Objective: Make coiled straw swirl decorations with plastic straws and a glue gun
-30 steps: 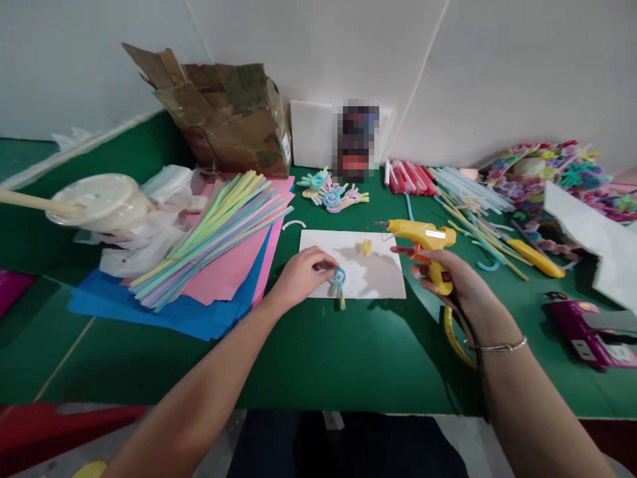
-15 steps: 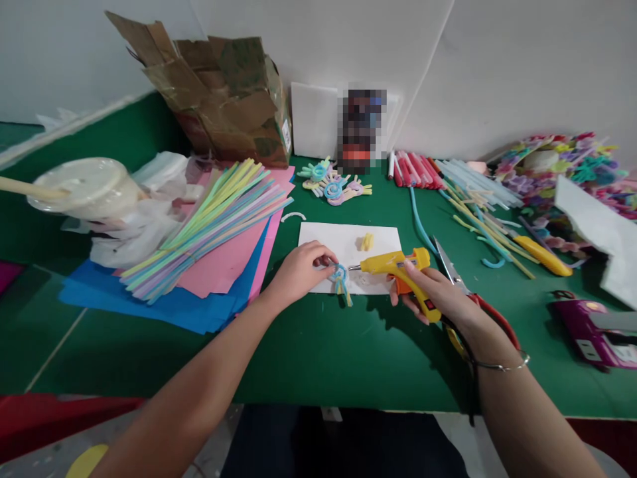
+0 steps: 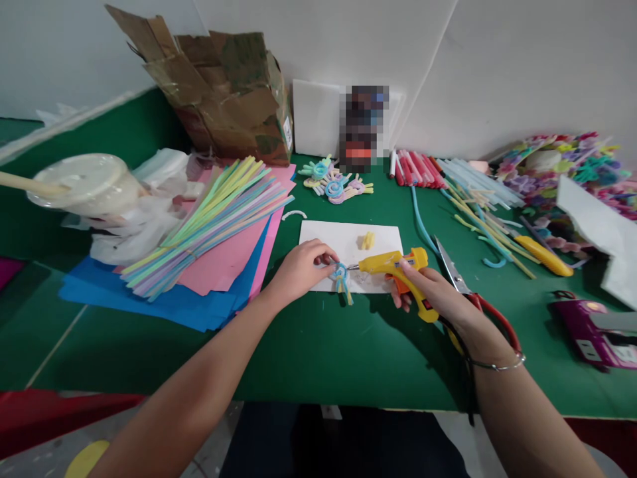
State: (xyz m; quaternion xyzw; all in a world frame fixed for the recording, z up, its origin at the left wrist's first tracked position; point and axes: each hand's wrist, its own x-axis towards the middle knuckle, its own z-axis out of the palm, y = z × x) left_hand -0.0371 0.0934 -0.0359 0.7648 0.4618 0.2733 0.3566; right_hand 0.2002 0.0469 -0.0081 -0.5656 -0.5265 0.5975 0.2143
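Observation:
My right hand [image 3: 423, 285] is wrapped round a yellow glue gun [image 3: 383, 263] with an orange trigger. The gun's metal nozzle points left and meets, or nearly meets, a small pipe-cleaner figure [image 3: 342, 273] in blue and yellow. My left hand [image 3: 311, 264] pinches that figure at its upper left edge; the fingertips partly cover it. Beneath both lies a white board [image 3: 323, 232], with the figure's loose ends hanging over its front edge. A small yellow pipe-cleaner piece [image 3: 367, 240] rests on the board behind the nozzle.
Scissors [image 3: 452, 265] with red handles lie by my right wrist. To the left, pipe cleaners [image 3: 209, 229] cover pink and blue sheets. Finished curled pieces [image 3: 334, 186] sit behind the board. At right are a yellow cutter [image 3: 545, 255] and a purple stapler [image 3: 592, 332]; a cardboard box [image 3: 233, 106] stands behind.
The glue gun has shifted slightly left, its nozzle now closer to the pipe-cleaner figure. My left hand keeps its pinch in nearly the same place.

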